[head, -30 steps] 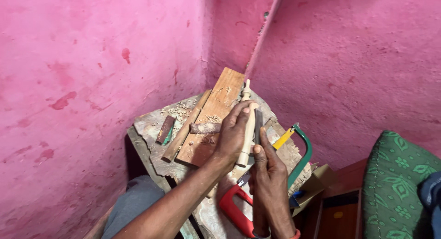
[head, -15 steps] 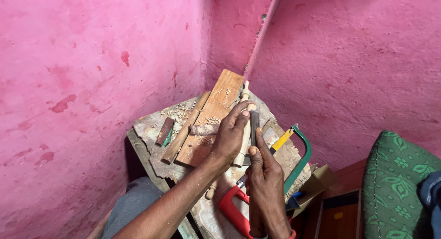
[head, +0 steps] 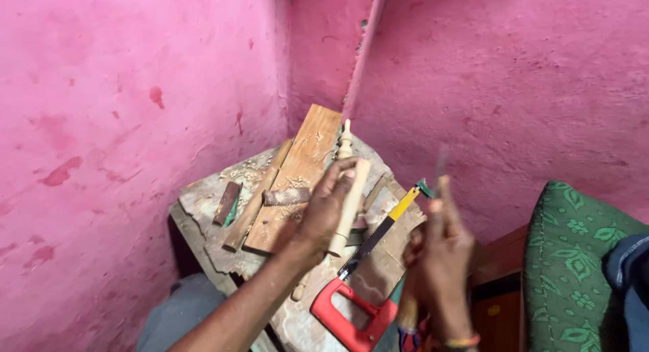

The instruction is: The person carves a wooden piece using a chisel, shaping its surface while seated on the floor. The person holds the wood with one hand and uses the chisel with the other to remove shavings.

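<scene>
My left hand grips a pale turned wooden spindle and holds it down on the small worn wooden bench. The spindle's knobbed tip points toward the wall corner. My right hand is lifted to the right of the bench, off the spindle, and pinches a thin dark tool that is blurred; I cannot tell what kind it is. A hacksaw with a red handle and a yellow and green frame lies on the bench between the two hands.
A carved flat plank and a narrow wood strip lie on the bench, with a small dark block at its left. Pink walls meet in a corner behind. A green patterned cushion sits at right, above a brown cabinet.
My right hand has pulled away from the spindle to the right and lifted, carrying the thin tool. The hacksaw, earlier partly covered, now shows. My left hand stays on the spindle.
</scene>
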